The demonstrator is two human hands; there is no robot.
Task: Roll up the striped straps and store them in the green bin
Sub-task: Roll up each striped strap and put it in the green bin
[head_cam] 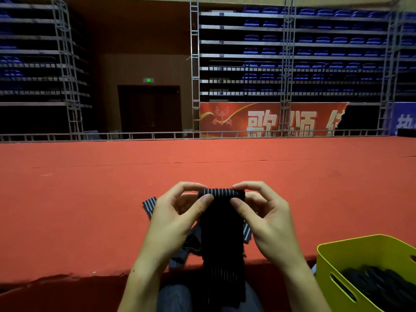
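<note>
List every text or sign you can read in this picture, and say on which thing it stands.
"歌颂": large white characters on the red banner; a third character is cut off.
Small emblem text at the banner's left: too blurred.
"热": partly cut white character on the blue banner.
Green exit sign above the door: unreadable.
Small tags on the seating tiers: too small.

Half-rolled striped strap [221,221]; green bin [351,255] rightward.
</note>
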